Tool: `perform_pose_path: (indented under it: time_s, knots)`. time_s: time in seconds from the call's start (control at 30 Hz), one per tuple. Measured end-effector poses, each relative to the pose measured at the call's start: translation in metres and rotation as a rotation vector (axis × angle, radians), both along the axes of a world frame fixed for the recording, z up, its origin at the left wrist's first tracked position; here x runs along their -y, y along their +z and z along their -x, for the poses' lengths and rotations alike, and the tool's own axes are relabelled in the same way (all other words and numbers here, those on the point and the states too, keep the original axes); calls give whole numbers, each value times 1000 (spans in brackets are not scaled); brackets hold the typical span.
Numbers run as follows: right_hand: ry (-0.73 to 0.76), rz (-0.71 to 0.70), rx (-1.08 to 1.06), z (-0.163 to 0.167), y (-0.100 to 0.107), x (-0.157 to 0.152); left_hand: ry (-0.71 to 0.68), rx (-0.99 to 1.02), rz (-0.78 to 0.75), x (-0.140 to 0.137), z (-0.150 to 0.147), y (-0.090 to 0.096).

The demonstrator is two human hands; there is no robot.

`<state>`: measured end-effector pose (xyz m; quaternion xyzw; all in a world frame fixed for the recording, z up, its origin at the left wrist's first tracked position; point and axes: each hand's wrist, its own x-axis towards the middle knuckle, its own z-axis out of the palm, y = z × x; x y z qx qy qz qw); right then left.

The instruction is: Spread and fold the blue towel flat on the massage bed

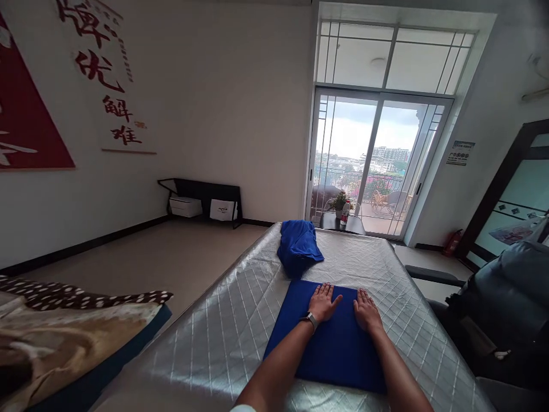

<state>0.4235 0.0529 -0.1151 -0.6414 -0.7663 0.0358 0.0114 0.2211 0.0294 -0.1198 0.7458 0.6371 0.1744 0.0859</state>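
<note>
A smooth blue cloth (338,352), folded into a flat rectangle, lies on the silvery quilted cover (227,320) of a mattress or bed. My left hand (325,302) rests flat on its upper part, fingers stretched forward and thumb apart; a watch (310,320) is on that wrist. Palm down, my right hand (366,310) presses on the cloth near its right edge, fingers extended. Neither hand grips anything. Just beyond the folded piece sits a crumpled heap of blue fabric (299,247).
Bedding with a brown dotted edge (86,294) lies at left. A dark bag (510,292) stands at right. Past the far end is a small table (330,222) with a bottle (345,213) and a plant (339,200). A black low shelf (208,191) is against the wall.
</note>
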Motion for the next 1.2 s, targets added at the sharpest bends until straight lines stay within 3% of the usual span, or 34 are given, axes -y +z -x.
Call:
perform_pose_path:
  time_s: [0.23,0.43,0.73,1.2]
  knots:
    - [-13,-1,4,0,-1,0,141,-39,8,7,71,-5]
    - [-12,-2,20,0,-2,-1,191,-64,11,11,103,-11]
    - [81,-43,46,3,2,1,184,-84,2,12,106,-15]
    - [18,19,-23,0,-2,-1,184,-115,-96,14,95,-7]
